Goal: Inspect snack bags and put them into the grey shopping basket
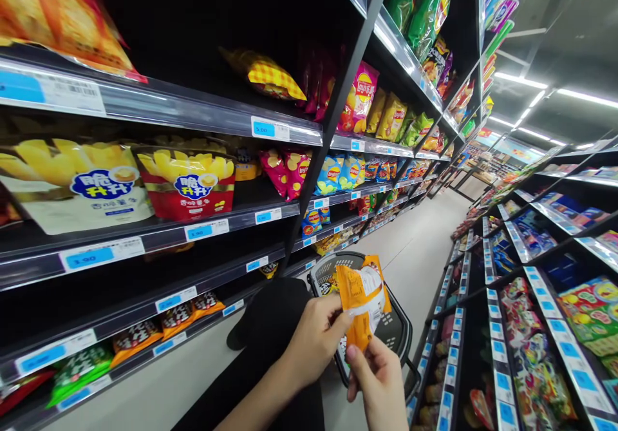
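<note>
Above a dark shopping basket [396, 337], I hold orange-and-white snack packets [360, 299] with both hands. My left hand [313, 331] pinches the packaging from the left side, thumb on top. At the lower orange end, the fingers of my right hand [376, 370] are closed on the wrapping. Whether it is one packet or two overlapping ones, I cannot tell. The basket stands on the floor by my bent knee [277, 312], with yellow-and-black packets [329, 285] partly visible inside. The held packaging and my hands hide much of its contents.
On the left, dark shelves carry a red chip pouch [188, 183], a white chip pouch [103, 189] and orange-edged bags [178, 318] near the floor. A shelf post [333, 109] rises near the basket. Racks of packaged sweets [533, 354] line the right side of the aisle floor [425, 238].
</note>
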Available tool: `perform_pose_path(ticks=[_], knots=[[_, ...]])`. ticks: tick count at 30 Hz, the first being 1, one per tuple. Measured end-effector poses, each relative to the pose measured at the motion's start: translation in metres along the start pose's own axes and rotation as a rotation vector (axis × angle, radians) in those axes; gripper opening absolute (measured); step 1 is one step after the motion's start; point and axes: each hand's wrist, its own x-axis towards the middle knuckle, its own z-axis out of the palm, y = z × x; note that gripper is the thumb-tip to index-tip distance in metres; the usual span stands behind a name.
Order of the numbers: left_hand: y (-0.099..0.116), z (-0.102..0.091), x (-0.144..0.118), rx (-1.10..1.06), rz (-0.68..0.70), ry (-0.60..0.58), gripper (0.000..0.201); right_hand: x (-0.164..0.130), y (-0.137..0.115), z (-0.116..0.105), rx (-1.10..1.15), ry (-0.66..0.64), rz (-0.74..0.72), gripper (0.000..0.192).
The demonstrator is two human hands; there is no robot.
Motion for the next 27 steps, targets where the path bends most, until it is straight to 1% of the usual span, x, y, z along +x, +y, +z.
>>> perform_pose_path(ticks=[2,4,6,7,9,11,12,14,15,16,17,18,20,21,22,25,27], knots=[[-0.003,-0.001,0.003,-0.029,-0.003,0.060,0.026,-0.002,0.006,0.012,0.025,0.027,-0.001,0.052],[-0.007,-0.002,0.005,-0.078,-0.011,0.089,0.026,-0.005,0.014,0.024,0.045,0.041,0.015,0.054],[-0.009,-0.003,0.006,-0.059,0.007,0.113,0.026,-0.012,0.022,0.032,0.049,0.013,0.048,0.055],[-0.009,-0.003,0.006,-0.023,0.024,0.122,0.027,-0.016,0.024,0.032,0.041,-0.020,0.065,0.055],[-0.005,-0.005,0.006,0.073,0.065,0.104,0.028,-0.023,0.023,0.024,0.000,-0.104,0.073,0.052],[0.002,-0.008,0.005,0.167,0.116,0.025,0.027,-0.024,0.010,0.004,-0.065,-0.131,0.005,0.046],[0.006,-0.010,0.004,0.208,0.141,-0.029,0.025,-0.022,0.001,-0.009,-0.104,-0.099,-0.065,0.042],[0.013,-0.012,0.002,0.279,0.173,-0.133,0.022,-0.010,-0.022,-0.034,-0.237,0.066,-0.268,0.027],[0.015,-0.012,0.001,0.314,0.179,-0.179,0.021,-0.002,-0.033,-0.043,-0.318,0.121,-0.365,0.022],[0.016,-0.012,0.000,0.351,0.183,-0.221,0.022,0.006,-0.042,-0.049,-0.391,0.134,-0.428,0.026],[0.016,-0.010,-0.001,0.391,0.187,-0.257,0.024,0.012,-0.050,-0.053,-0.460,0.086,-0.461,0.031],[0.015,-0.008,-0.002,0.431,0.197,-0.280,0.025,0.017,-0.055,-0.054,-0.512,0.009,-0.465,0.031],[0.012,-0.003,-0.005,0.498,0.236,-0.281,0.028,0.022,-0.059,-0.052,-0.562,-0.133,-0.423,0.022],[0.011,-0.002,-0.006,0.514,0.256,-0.273,0.028,0.021,-0.059,-0.050,-0.563,-0.147,-0.399,0.019],[0.010,-0.001,-0.007,0.515,0.270,-0.265,0.027,0.019,-0.057,-0.048,-0.547,-0.111,-0.385,0.020],[0.014,-0.008,-0.007,0.466,0.261,-0.277,0.025,0.012,-0.046,-0.048,-0.453,0.110,-0.372,0.023],[0.018,-0.015,-0.006,0.437,0.240,-0.292,0.024,0.010,-0.039,-0.051,-0.395,0.198,-0.367,0.024]])
